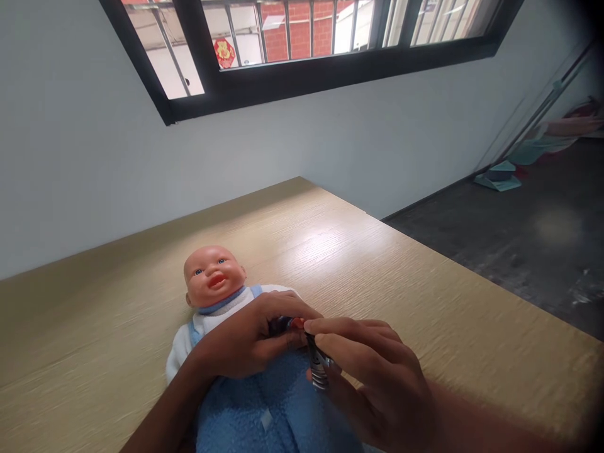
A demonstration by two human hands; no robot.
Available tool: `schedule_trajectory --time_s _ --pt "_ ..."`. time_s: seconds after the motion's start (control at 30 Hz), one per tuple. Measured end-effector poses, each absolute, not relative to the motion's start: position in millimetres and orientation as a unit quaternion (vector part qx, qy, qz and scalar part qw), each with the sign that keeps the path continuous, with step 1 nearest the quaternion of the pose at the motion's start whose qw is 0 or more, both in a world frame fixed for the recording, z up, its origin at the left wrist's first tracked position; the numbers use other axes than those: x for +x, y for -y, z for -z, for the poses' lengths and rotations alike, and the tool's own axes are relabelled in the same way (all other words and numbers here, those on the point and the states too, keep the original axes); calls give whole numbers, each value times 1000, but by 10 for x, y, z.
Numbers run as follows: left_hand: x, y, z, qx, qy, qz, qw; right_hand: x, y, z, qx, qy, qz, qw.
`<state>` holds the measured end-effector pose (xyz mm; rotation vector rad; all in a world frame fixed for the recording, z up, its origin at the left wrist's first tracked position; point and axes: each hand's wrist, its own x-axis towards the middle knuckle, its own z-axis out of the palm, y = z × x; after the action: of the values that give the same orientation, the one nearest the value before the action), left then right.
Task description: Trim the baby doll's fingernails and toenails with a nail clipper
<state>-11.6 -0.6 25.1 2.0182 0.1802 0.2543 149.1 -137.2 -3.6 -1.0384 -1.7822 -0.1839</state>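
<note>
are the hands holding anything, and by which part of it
The right hand holds a small, ridged silver metal tool, fingers near its upper end, ridges exposed. What the left hand grips is mostly hidden, so I cannot tell.

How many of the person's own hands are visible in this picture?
2: the left hand is over the upper body of the doll; the right hand, beside it, holds a small metal tool.

Your right hand (377,362) covers part of the nail clipper (319,375). What sits between the fingers of your left hand (264,324) is too shadowed to name. The view's bottom edge cuts off the baby doll (264,402); the red sign (224,53) outside is too small for you to read, the dustpan (499,179) blurred.
</note>
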Motion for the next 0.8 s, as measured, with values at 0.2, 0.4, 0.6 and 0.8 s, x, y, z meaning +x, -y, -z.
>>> schedule_trajectory --time_s 0.2,0.4,0.6,0.8 --pt "-96 20 -283 854 -68 -92 508 1497 1373 45 -426 749 42 505" --pt "-107 30 -266 827 -92 -99 545 1521 1363 102 -441 691 -60 570" --pt "-129 32 -239 814 -132 -94 558 1590 1339 96 -423 708 -90 558" --pt "-134 7 -220 816 -136 -89 555 1586 1345 99 -444 758 -52 475"
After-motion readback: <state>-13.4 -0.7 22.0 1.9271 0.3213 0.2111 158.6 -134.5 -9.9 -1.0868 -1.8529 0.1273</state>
